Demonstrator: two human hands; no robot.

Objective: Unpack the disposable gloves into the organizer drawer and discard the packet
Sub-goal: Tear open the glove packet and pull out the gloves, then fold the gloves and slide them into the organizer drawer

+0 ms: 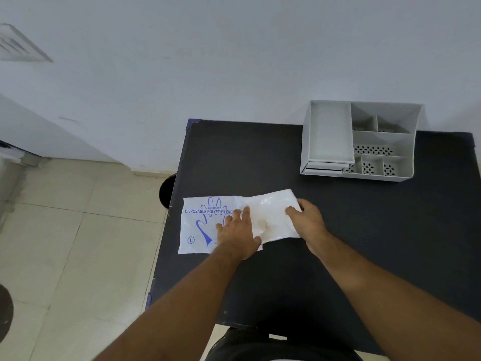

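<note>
A white glove packet (201,225) with a blue hand print lies flat at the left edge of the black table (338,243). A stack of clear gloves (270,217) sticks out of its right end. My left hand (238,234) lies flat on the packet, fingers spread, pressing it down. My right hand (308,221) pinches the right side of the glove stack between thumb and fingers. The grey organizer (359,142) stands at the back right of the table, its drawers (325,166) at the lower left corner look shut.
A dark round bin (166,191) shows on the tiled floor just left of the table, partly hidden by the table edge. The white wall runs behind the table. The organizer's open compartments hold nothing visible.
</note>
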